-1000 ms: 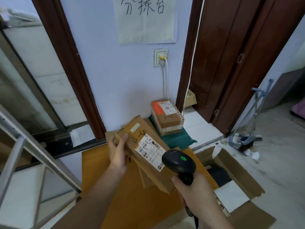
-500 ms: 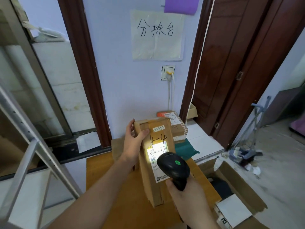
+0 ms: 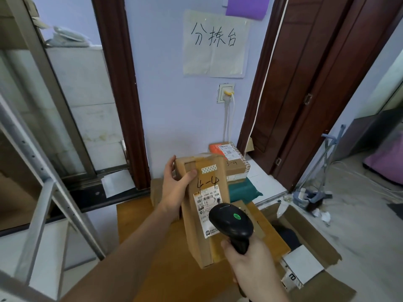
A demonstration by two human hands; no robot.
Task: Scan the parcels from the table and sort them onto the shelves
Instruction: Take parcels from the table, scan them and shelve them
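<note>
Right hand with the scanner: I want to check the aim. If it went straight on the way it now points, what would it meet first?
Most likely the white label on the tall parcel that the left hand holds upright. The right hand points the scanner at it from close by, though the depth between them is unclear.

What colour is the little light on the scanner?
Green, on the black scanner, seen from the head camera.

Soft even daylight, brighter at the right, faint shadows, wide-angle bending at edges, slight blur on near forearms
</note>
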